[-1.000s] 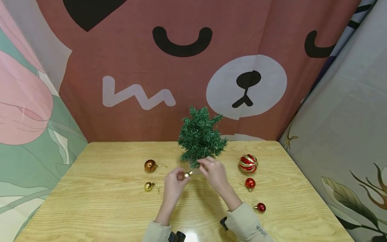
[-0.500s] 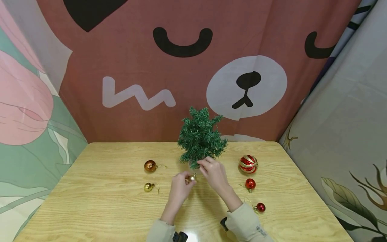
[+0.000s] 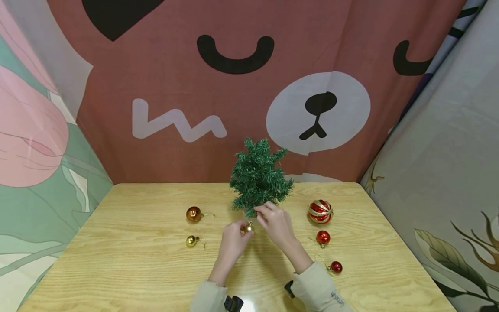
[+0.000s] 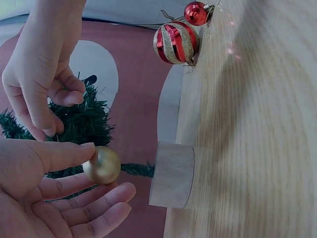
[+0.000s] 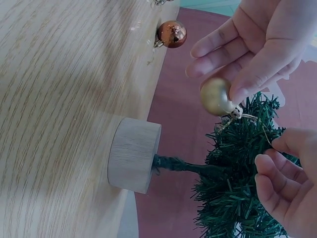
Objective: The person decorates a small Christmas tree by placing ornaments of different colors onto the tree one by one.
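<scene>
A matte gold Christmas ball (image 5: 216,96) is pinched between the thumb and fingers of my left hand (image 3: 232,242), just in front of a small artificial Christmas tree (image 3: 260,173). From the ball's cap a thin gold hanging string (image 5: 263,131) runs to the fingertips of my right hand (image 3: 276,223), which pinch it beside the lower branches. In the left wrist view the gold ball (image 4: 102,165) shows between thumb and fingers, before the green trunk. The tree stands upright on a round pale wooden base (image 5: 133,154); hands partly hide its lower branches.
On the wooden table (image 3: 148,268), a copper ball (image 3: 193,214) and a shiny gold ball (image 3: 191,241) lie to the left. At right lie a red-and-gold striped ball (image 3: 320,211), a red ball (image 3: 322,237) and a dark red ball (image 3: 336,267). A printed curtain (image 3: 175,160) hangs behind.
My left hand has moved right and slightly nearer with the gold ball, whose cap has turned to point up. My right hand has stayed almost still at the branches.
</scene>
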`<state>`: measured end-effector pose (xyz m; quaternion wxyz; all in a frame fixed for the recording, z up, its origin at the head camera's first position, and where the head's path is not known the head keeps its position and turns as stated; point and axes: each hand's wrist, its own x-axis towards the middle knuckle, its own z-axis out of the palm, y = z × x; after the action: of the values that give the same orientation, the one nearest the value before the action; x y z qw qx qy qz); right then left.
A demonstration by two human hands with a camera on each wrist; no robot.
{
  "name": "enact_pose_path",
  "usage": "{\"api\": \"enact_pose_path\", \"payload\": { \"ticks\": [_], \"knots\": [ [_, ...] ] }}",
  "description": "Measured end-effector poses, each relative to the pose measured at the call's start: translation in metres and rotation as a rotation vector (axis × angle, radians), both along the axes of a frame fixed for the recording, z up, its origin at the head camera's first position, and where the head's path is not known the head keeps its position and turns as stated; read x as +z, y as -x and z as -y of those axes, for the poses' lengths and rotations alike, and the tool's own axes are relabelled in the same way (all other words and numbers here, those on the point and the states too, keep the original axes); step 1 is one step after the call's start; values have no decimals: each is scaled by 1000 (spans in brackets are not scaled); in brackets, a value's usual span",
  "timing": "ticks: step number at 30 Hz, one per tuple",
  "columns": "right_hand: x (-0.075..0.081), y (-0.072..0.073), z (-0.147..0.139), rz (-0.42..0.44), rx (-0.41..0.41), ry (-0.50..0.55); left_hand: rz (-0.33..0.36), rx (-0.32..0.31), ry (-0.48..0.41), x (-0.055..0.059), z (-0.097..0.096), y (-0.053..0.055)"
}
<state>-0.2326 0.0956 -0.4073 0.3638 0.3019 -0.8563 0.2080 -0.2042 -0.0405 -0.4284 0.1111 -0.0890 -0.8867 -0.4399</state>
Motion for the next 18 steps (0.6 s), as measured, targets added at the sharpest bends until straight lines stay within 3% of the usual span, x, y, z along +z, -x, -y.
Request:
{"api": "enact_pose_path", "payload": {
  "ticks": [9, 18],
  "knots": [
    [-1, 1, -2, -3, 2, 7, -41, 7, 24, -4, -7, 8],
    [-3, 2, -1, -3, 14, 28, -22, 23, 11, -7, -6, 11]
  ]
}}
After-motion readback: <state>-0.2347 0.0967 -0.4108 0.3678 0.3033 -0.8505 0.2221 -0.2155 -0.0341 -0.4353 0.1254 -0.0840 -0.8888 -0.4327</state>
